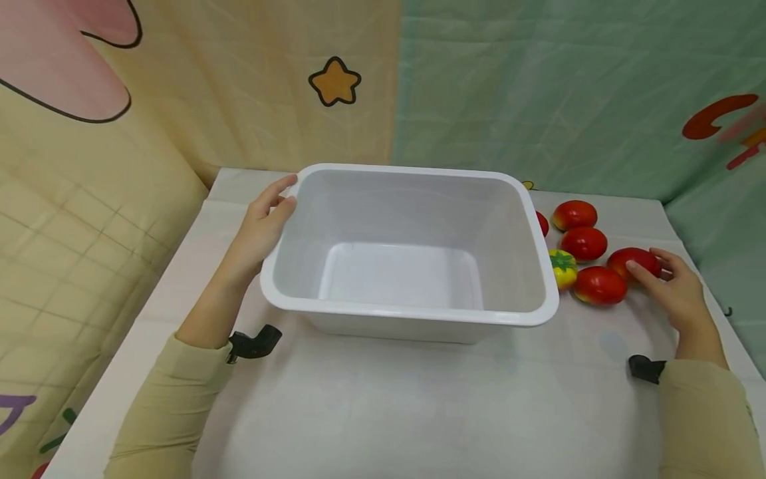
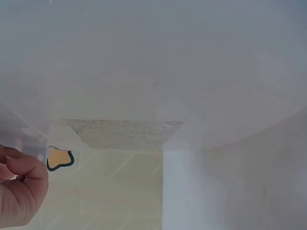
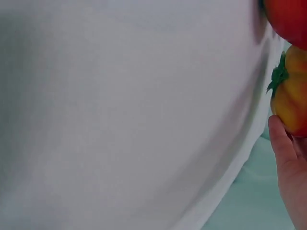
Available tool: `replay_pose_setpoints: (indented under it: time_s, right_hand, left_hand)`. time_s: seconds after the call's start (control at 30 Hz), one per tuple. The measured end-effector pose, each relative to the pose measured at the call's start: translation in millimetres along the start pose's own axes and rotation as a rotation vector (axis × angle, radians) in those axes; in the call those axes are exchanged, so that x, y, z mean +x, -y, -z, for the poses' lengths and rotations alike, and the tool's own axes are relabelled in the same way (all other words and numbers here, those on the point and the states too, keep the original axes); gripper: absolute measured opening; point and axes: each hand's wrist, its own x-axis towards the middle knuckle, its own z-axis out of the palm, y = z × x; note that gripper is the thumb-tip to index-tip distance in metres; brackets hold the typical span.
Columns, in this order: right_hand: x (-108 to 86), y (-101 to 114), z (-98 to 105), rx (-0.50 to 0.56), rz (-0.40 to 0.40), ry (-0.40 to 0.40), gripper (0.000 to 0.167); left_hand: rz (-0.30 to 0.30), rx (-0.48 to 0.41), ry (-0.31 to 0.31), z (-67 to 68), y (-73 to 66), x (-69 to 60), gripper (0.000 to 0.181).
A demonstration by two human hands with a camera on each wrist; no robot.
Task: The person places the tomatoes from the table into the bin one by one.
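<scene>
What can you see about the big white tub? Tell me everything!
The white tub is a rectangle with rounded corners and a wide rim, and looks like smooth, slightly shiny plastic. Its walls slope inward down to a pale, flat bottom. It sits upright on the white-covered table, open side up, longer sides running left to right. The left hand holds its rim near the far left corner. Red fruits lie off its right side; whether any touch it is hidden.

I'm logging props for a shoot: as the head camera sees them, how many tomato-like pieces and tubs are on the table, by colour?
Red tomato-like pieces: 5, one partly hidden
Yellow piece with green top: 1
White tub: 1
Total in view: 7
</scene>
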Motion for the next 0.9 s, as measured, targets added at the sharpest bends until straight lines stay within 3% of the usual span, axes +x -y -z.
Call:
replay_pose_setpoints:
  time_s: [0.1, 0.23, 0.27, 0.33, 0.5, 0.67, 0.9]
  right_hand:
    - [6.3, -6.1, 6.0, 0.011, -0.004, 0.005, 0.074]
    - [29.9, -35.9, 15.6, 0.048, 0.023, -0.051, 0.072]
    - [30.3, -34.2, 17.5, 0.055, 0.02, -0.067, 0.071]
    - [22.5, -19.9, 19.8, 0.052, 0.02, -0.107, 0.07]
    - [-12.2, 43.3, 27.6, 0.066, 0.055, -0.137, 0.067]
    - [-11.3, 70.1, 38.3, 0.117, 0.14, -0.129, 0.064]
    - [-14.8, 116.9, 43.9, 0.008, 0.238, -0.072, 0.061]
  left_hand:
    - [0.0, -0.003, -0.004, 0.4, 0.2, -0.9, 0.048]
    - [-0.003, -0.017, -0.019, -1.1, 0.7, -0.9, 0.047]
    - [-0.007, -0.019, -0.026, -1.9, 0.8, -0.6, 0.047]
    - [-0.014, -0.026, -0.041, -3.1, 0.7, -0.3, 0.047]
    - [-0.04, -0.051, -0.064, -4.4, -0.6, -0.2, 0.046]
    - [-0.049, -0.057, -0.085, -3.6, -0.4, -1.4, 0.046]
    - [-0.041, -0.08, -0.116, -4.5, 1.8, -1.8, 0.045]
